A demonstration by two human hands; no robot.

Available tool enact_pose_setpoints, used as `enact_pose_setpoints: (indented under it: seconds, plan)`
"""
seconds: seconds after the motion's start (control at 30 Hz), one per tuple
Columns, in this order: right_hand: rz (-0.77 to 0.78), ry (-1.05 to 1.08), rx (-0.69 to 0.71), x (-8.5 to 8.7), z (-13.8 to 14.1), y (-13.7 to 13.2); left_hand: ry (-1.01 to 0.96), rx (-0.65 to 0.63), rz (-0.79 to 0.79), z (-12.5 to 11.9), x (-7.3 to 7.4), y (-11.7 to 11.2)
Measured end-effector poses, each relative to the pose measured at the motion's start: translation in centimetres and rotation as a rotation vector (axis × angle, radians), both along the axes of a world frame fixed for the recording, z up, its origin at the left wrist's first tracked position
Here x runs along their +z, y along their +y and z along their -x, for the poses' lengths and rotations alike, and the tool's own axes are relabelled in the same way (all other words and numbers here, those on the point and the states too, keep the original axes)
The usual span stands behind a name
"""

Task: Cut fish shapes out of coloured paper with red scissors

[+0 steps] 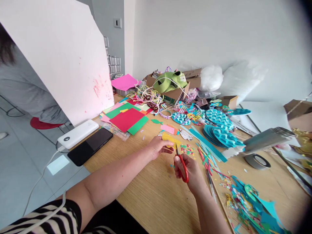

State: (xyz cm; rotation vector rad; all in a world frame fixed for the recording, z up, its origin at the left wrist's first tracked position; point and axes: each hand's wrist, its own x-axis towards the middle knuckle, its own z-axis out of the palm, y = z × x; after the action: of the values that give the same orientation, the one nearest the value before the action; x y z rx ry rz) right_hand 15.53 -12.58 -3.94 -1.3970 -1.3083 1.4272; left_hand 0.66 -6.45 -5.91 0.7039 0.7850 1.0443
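My right hand (192,172) grips red-handled scissors (182,165), blades pointing up toward a piece of yellow paper (170,139). My left hand (158,146) pinches that yellow paper just above the wooden table (151,195). The scissor tips meet the paper's lower edge. Small coloured scraps lie on the wood just below and to the right of both hands.
Red, green and pink paper sheets (126,118) lie behind the hands. A black phone (90,146) and white power bank (78,133) sit at the left edge. Teal paper shapes (219,130), a tape roll (257,161), cardboard boxes and cuttings crowd the right. A person in grey sits far left.
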Motion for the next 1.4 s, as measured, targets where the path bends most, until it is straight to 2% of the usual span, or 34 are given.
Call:
enact_pose_setpoints:
  seconds: [0.33, 0.83, 1.23, 1.4]
  plan:
    - [-0.022, -0.012, 0.038, -0.49, -0.25, 0.09, -0.028, 0.040, -0.031, 0.33, 0.37, 0.16]
    - [-0.028, 0.013, 0.102, -0.46, -0.60, 0.04, -0.051, 0.053, 0.012, 0.48, 0.43, 0.19]
    - [-0.027, 0.025, 0.105, -0.57, -0.48, 0.24, -0.025, -0.094, 0.074, 0.32, 0.45, 0.01]
    - [-0.037, 0.026, 0.105, -0.61, -0.52, 0.20, -0.036, -0.100, 0.117, 0.36, 0.55, -0.06]
